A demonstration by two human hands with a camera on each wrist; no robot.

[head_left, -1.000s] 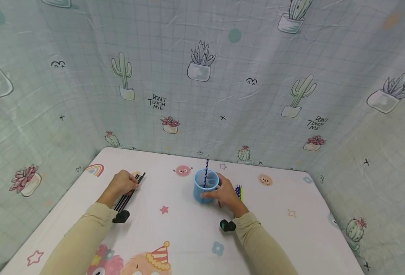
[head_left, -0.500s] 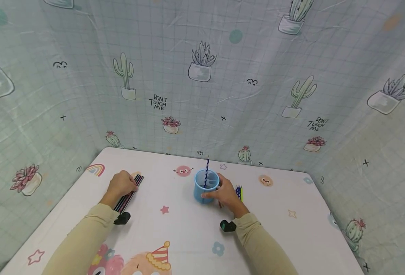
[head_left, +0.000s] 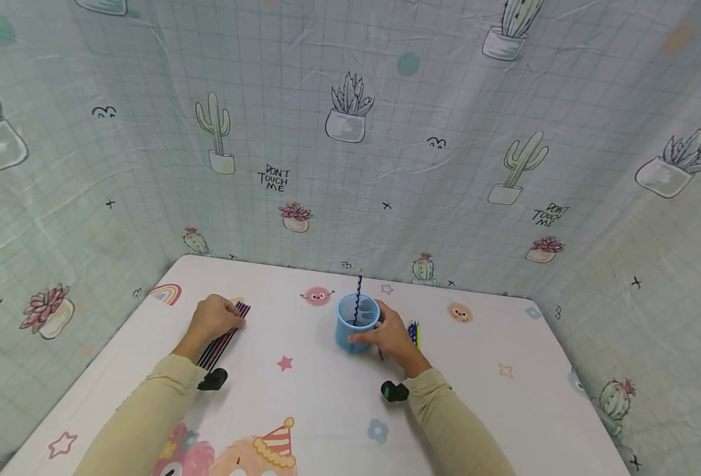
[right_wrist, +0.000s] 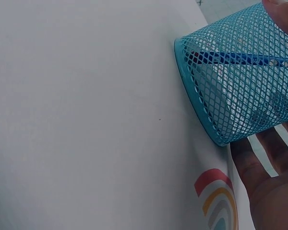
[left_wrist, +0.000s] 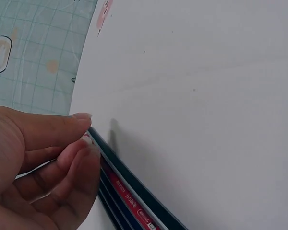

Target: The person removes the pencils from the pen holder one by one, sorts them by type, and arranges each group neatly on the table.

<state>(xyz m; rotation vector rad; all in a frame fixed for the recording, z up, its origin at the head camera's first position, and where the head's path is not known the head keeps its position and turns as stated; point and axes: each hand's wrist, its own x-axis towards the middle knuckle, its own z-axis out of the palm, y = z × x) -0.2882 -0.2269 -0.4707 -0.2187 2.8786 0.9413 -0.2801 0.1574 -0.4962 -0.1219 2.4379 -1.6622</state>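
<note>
On the left of the table lies a bundle of dark pencils [head_left: 219, 347], with a red, printed one [left_wrist: 129, 197] among them in the left wrist view. My left hand [head_left: 212, 317] pinches at their far end, thumb against fingertips [left_wrist: 81, 124]; the fingers hide part of the pencils. My right hand [head_left: 391, 330] grips a light-blue mesh pencil cup [head_left: 350, 340] from its right side, thumb in front. Inside the cup a single blue spotted pencil [head_left: 358, 297] leans, its upper end above the rim. The right wrist view shows the cup's mesh wall [right_wrist: 245, 86] between thumb and fingers.
Several blue spotted pencils [head_left: 412, 332] and a yellow-green one [head_left: 418, 336] lie right of the cup, partly behind my right wrist. The white table [head_left: 321, 403] carries printed cartoon figures. A cactus-patterned cloth [head_left: 380, 172] rises behind and beside it.
The pencils on the left have shifted and spread slightly, showing more red among the dark ones. My left hand has moved a little to the right. Right hand and cup stay put.
</note>
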